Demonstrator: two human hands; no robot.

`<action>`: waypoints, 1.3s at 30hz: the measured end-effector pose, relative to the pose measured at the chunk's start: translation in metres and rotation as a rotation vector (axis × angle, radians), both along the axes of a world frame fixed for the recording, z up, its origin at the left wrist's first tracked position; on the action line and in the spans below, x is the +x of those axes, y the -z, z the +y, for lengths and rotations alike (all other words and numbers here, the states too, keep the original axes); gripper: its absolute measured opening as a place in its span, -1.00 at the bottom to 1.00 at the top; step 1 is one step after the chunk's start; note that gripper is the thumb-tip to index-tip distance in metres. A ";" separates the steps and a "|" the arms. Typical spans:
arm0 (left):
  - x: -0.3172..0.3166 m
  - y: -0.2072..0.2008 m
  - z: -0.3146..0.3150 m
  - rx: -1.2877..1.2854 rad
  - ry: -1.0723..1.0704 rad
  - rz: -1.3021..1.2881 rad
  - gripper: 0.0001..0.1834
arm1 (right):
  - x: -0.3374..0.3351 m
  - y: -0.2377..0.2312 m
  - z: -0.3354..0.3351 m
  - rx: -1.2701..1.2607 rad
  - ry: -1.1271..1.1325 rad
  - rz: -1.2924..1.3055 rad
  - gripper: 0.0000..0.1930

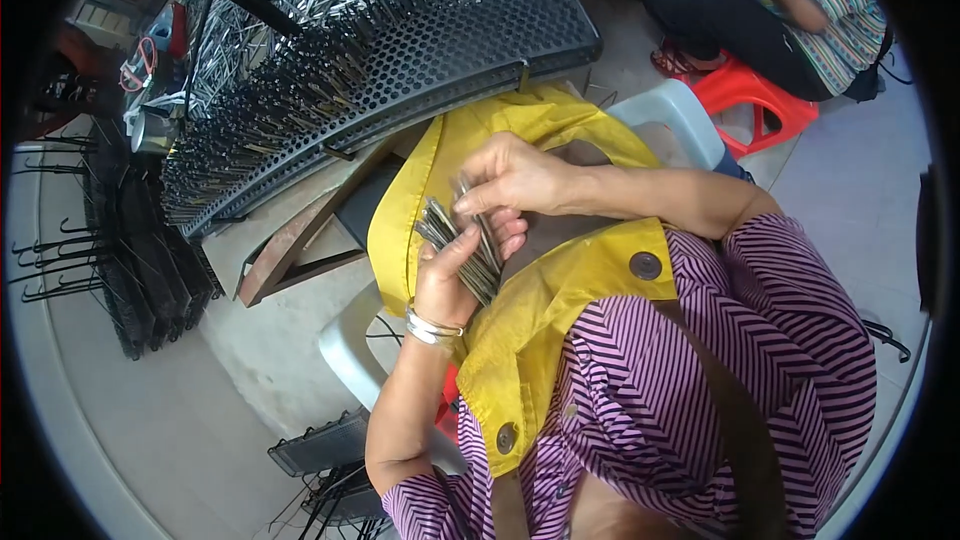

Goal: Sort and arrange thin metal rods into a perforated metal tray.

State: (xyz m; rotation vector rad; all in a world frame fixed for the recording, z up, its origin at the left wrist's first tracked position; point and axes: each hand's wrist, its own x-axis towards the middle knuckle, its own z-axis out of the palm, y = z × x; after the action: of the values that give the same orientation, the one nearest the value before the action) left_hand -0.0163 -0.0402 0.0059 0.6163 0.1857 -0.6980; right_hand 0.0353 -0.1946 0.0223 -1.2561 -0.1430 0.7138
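Metal pins (462, 245) sat bunched in the left hand (450, 275) (fingers curled tight), right hand (515, 180) fingers pinching some, and a loose grip could have spilled them.

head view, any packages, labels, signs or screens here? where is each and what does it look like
None can be made out: no package, label, sign or screen shows. Both hands hold a bundle of thin metal pieces over a yellow apron, before a black perforated rack.
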 end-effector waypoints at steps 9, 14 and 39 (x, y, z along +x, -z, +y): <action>-0.003 0.011 0.007 0.223 -0.159 0.177 -0.78 | 0.052 -0.039 -0.034 0.114 0.299 -0.164 -0.92; -0.002 0.012 0.005 0.211 -0.132 0.202 -0.80 | 0.120 -0.035 -0.043 0.112 0.584 -0.427 -0.90; -0.003 0.008 0.004 0.175 -0.150 0.242 -0.79 | 0.149 -0.023 -0.011 -0.164 0.640 -0.929 -0.91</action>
State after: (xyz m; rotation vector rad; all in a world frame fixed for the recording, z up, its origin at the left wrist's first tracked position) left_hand -0.0188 -0.0361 -0.0024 0.6760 0.5169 -0.6139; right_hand 0.1846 -0.2056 0.0452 -1.5983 -0.4189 -0.4514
